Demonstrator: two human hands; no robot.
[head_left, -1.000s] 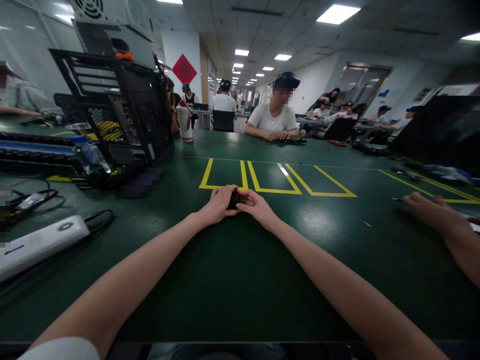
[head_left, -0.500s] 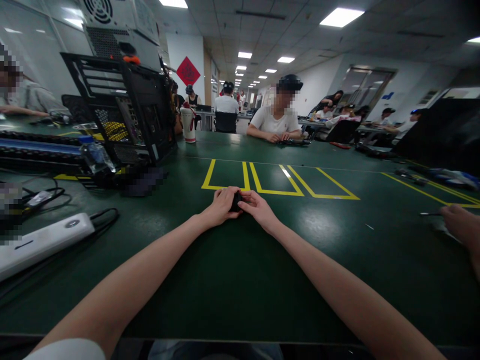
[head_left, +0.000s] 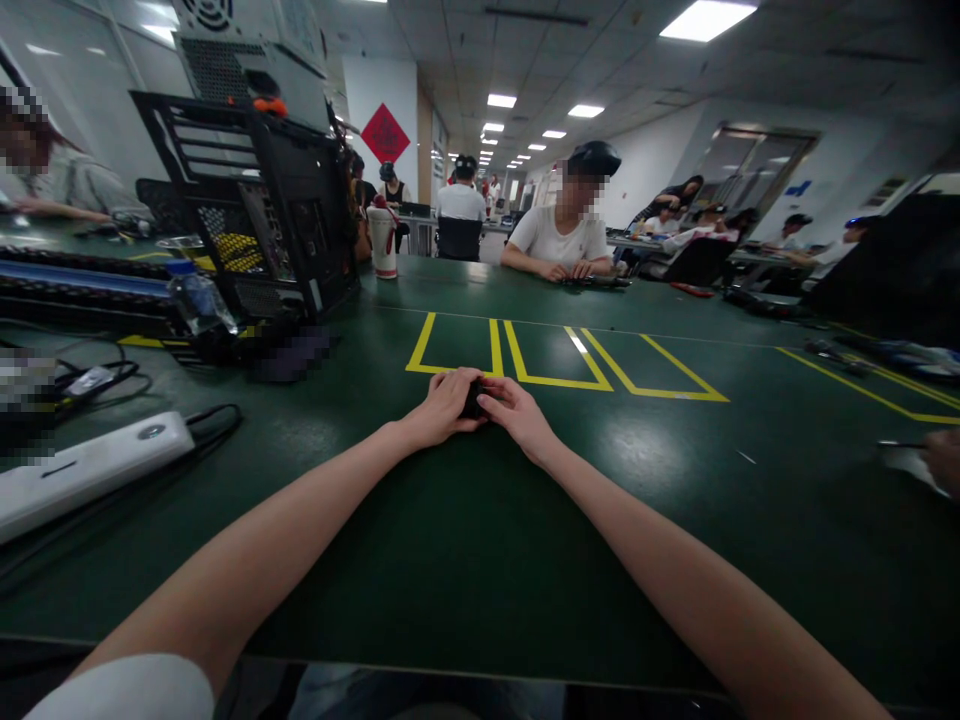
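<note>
Between my two hands is a small black object (head_left: 472,400), mostly covered by fingers, so its kind does not show. My left hand (head_left: 444,408) is wrapped round it from the left, fingers over its top and thumb low at the front. From the right, my right hand (head_left: 519,414) grips its side with thumb and fingertips. Both hands are low over the green table (head_left: 465,560), just in front of the yellow tape outlines (head_left: 559,380).
At left stand a black computer case (head_left: 300,220), a water bottle (head_left: 196,295) and a white power strip (head_left: 97,470) with cables. A white cup (head_left: 384,240) is farther back. Across the table sits a person (head_left: 562,230). At the right edge another person's hand (head_left: 943,460) holds a thin tool.
My hands keep their hold on the black object with hardly any movement. The camera view has shifted slightly. The other person's hand at right has moved farther toward the frame's edge.
</note>
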